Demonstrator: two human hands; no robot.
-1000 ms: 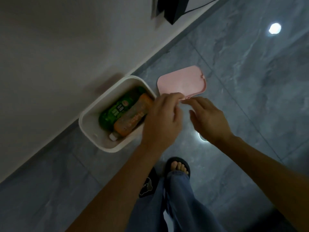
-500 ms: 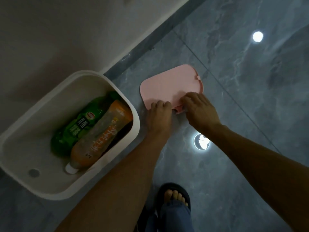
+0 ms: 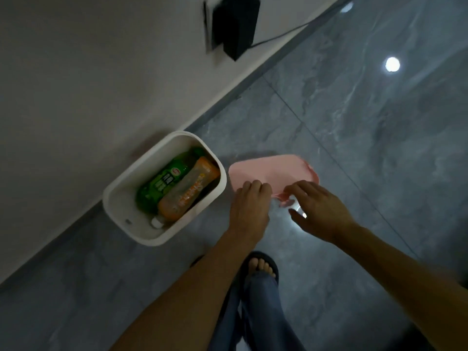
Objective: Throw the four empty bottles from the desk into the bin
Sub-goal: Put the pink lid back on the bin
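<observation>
A white bin (image 3: 119, 198) stands open on the floor against the wall. Inside it lie a green-labelled bottle (image 3: 162, 183) and an orange-labelled bottle (image 3: 190, 191) with a white cap, side by side; anything under them is hidden. Right of the bin is the pink lid (image 3: 273, 171), blurred and casting a shadow on the floor. My left hand (image 3: 249, 206) curls over the lid's near edge and holds it. My right hand (image 3: 319, 211) has its fingers apart, with the index fingertip at the lid's near right corner and the thumb off it.
A dark box (image 3: 235, 24) with a cable sits against the wall at the top. The grey tiled floor (image 3: 367, 148) reflects ceiling lights. My sandalled foot (image 3: 260, 267) and jeans stand just behind the hands.
The view has pulled back from the bin. The pink lid has shifted slightly under my left hand, and my right hand's fingers have spread away from its edge.
</observation>
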